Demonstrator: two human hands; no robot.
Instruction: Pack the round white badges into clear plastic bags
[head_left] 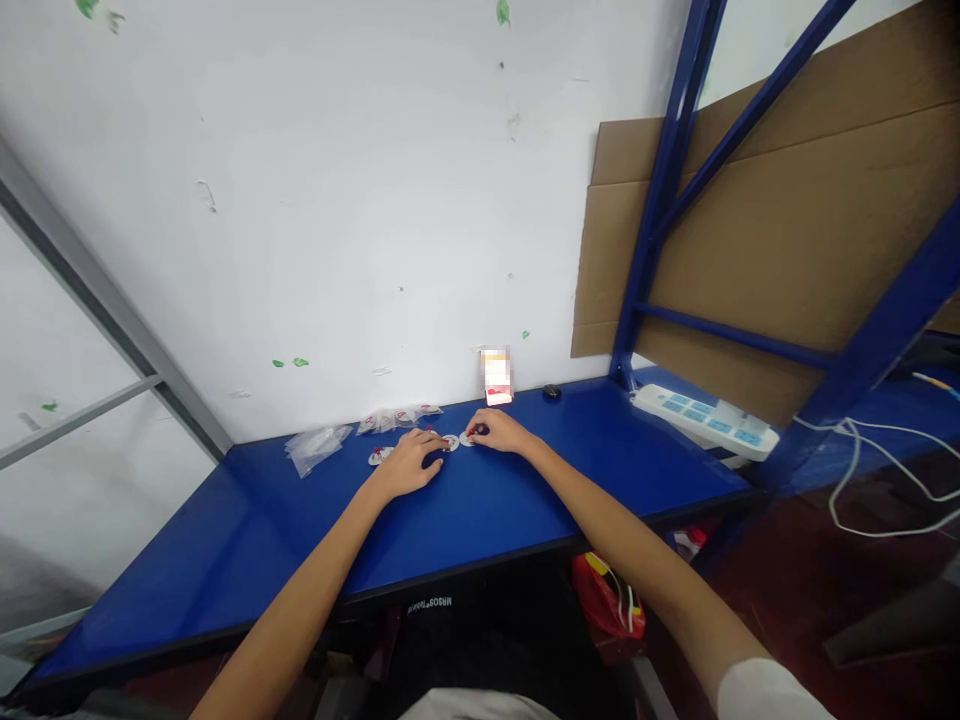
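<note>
My left hand (411, 462) lies palm down over the blue table, its fingers stretched out and its thumb apart. Its fingertips reach a white round disc (451, 443) with red on it; whether they touch it is too small to tell. Just to the right, my right hand (501, 430) has its fingers curled in a pinch at another white disc (464, 439), with a small red part by the fingertips. More white discs with red marks (377, 456) lie on the left, partly hidden by my left hand.
Clear plastic bags (316, 448) lie at the back left of the blue table (525, 500), beside a row of small packed pieces (397, 417). A lit phone (496, 376) leans on the wall. A small black object (551, 392) and a white power strip (705, 420) are at right.
</note>
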